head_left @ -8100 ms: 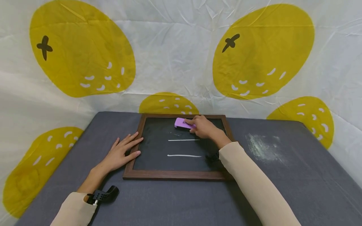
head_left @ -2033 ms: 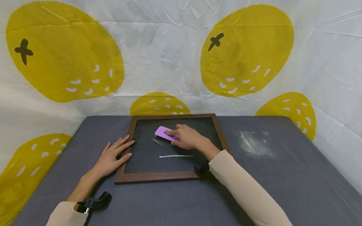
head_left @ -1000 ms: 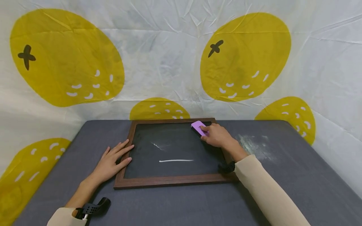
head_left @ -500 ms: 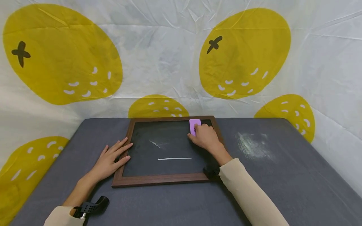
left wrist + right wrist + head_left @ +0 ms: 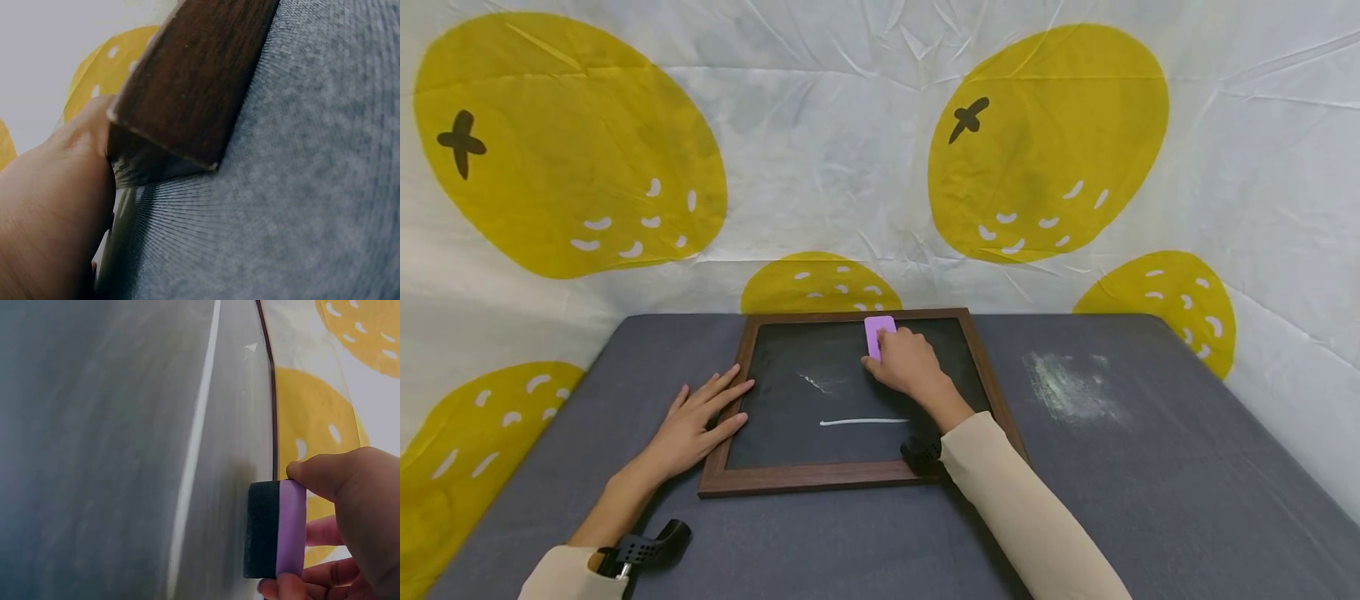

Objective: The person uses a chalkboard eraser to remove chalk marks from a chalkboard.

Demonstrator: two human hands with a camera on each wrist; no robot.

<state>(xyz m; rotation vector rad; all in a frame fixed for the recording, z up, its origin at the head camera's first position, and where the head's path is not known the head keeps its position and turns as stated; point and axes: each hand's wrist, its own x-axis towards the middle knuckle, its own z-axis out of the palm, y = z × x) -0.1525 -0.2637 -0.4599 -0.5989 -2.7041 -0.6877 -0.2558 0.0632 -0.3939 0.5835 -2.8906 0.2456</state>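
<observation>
My right hand (image 5: 906, 362) grips a purple chalkboard eraser (image 5: 877, 332) near the far edge of a wood-framed chalkboard (image 5: 790, 442). In the right wrist view, thumb and fingers hold the sides of the eraser (image 5: 291, 528), its dark felt pad facing the board. One white chalk line (image 5: 863, 422) runs across the lower half of the board, and a short faint chalk smear (image 5: 812, 383) shows above it. My left hand (image 5: 688, 429) lies with spread fingers on the left side of the wooden frame (image 5: 187, 87); in the left wrist view its thumb side touches the frame corner.
The board lies on a table with a grey cloth (image 5: 1120, 500). A pale chalk dust patch (image 5: 1071, 387) marks the cloth right of the board. Behind the table hangs a white curtain (image 5: 827, 150) with yellow fruit prints.
Of two chalk lines seen earlier, the upper one is now a faint smear. The eraser went left, then to the upper right, and now moves left along the top. The left hand stays on the frame.
</observation>
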